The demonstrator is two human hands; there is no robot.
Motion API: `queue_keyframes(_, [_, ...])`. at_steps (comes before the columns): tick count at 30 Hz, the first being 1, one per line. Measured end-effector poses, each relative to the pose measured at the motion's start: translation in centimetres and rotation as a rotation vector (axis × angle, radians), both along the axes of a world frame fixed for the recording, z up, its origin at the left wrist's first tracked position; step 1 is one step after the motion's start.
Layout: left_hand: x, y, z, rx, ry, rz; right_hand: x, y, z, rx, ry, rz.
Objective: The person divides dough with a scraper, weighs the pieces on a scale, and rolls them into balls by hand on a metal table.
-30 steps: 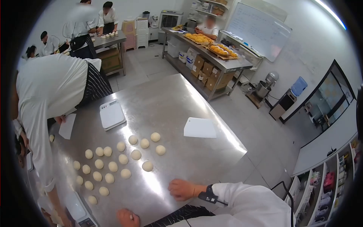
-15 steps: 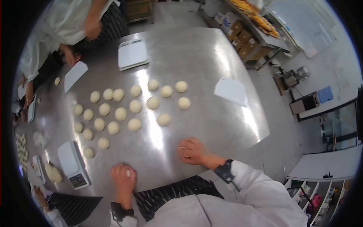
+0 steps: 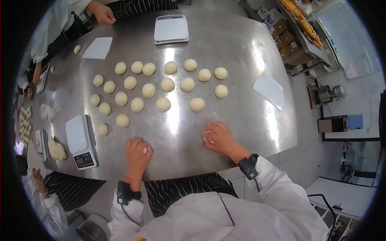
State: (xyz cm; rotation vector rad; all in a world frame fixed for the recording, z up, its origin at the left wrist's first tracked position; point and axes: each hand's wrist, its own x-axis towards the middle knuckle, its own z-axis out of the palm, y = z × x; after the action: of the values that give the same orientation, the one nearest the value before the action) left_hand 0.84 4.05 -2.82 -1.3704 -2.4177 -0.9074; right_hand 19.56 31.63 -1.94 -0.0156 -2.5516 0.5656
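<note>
My left hand (image 3: 137, 156) is curled over a dough ball (image 3: 145, 150) on the steel table (image 3: 181, 154), with only a pale sliver of dough showing beside the thumb. Cupped round another dough ball (image 3: 208, 137) is my right hand (image 3: 222, 139); its fingers hide most of that one. Several round, smooth dough balls (image 3: 163, 104) lie in loose rows beyond both hands. The nearest one to my right hand is a larger ball (image 3: 196, 105).
A digital scale (image 3: 80, 136) stands left of my left hand, near a dough lump (image 3: 56, 149). Another scale (image 3: 171, 29) is at the far side. White scrapers lie at right (image 3: 268, 90) and far left (image 3: 97, 48). Co-workers stand left; one's hand (image 3: 103, 13) hovers over the far edge.
The view has shifted, so the table contents appear moved up and right. Both my hands stay curled over their dough near the front edge. A co-worker's hand has drawn back from the far-left scraper.
</note>
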Motion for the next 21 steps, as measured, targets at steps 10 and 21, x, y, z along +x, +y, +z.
queue_keyframes(10, [2.9, 3.6, -1.2, 0.011, -0.012, -0.267, -2.7, -6.0, -0.4, 0.028, -0.069, 0.227])
queue_keyframes(21, [3.6, -2.8, 3.5, -0.212, -0.045, -0.163, 3.6, -3.4, -3.1, -0.129, 0.015, 0.239])
